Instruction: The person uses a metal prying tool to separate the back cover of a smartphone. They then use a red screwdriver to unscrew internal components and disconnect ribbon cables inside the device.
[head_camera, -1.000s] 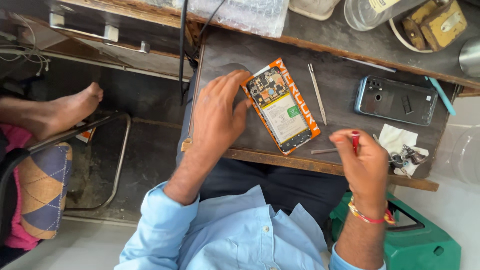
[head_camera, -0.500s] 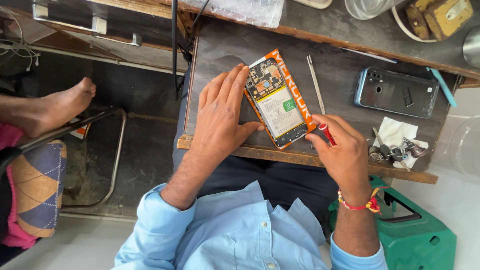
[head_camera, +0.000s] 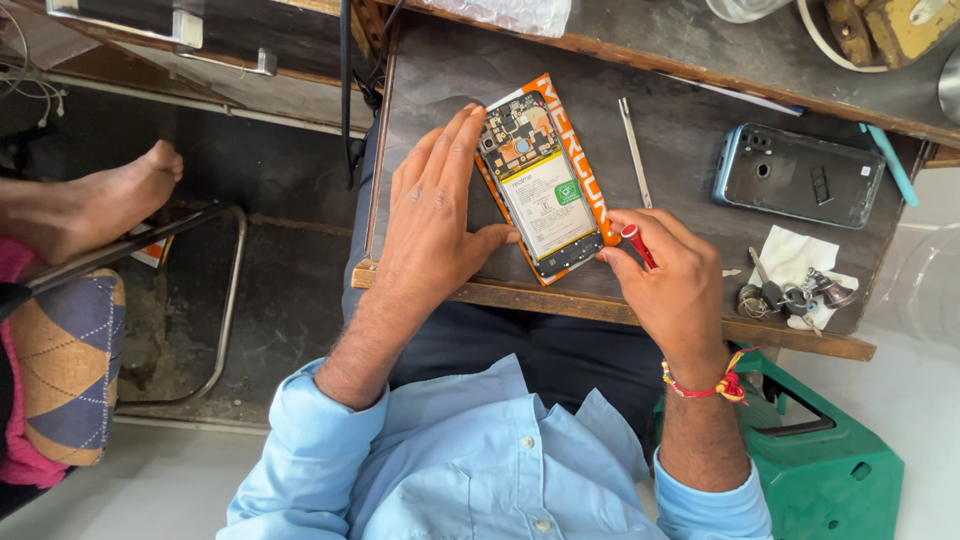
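An orange-edged phone (head_camera: 545, 180) lies on a dark table (head_camera: 700, 100). Red screwdriver (head_camera: 637, 243), light-blue shirt (head_camera: 470, 470), green stool (head_camera: 820, 460).

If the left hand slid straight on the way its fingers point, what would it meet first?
The left hand points up the wooden table; past its fingertips lies bare tabletop, then probably the clear plastic bag at the far edge, though depth is unclear.

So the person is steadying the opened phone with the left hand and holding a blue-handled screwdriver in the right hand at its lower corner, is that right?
Not quite: the screwdriver has a red handle, not a blue one, as the head view shows. The rest holds: the left hand lies flat against the opened phone, and the right hand holds the tool at the phone's lower corner.
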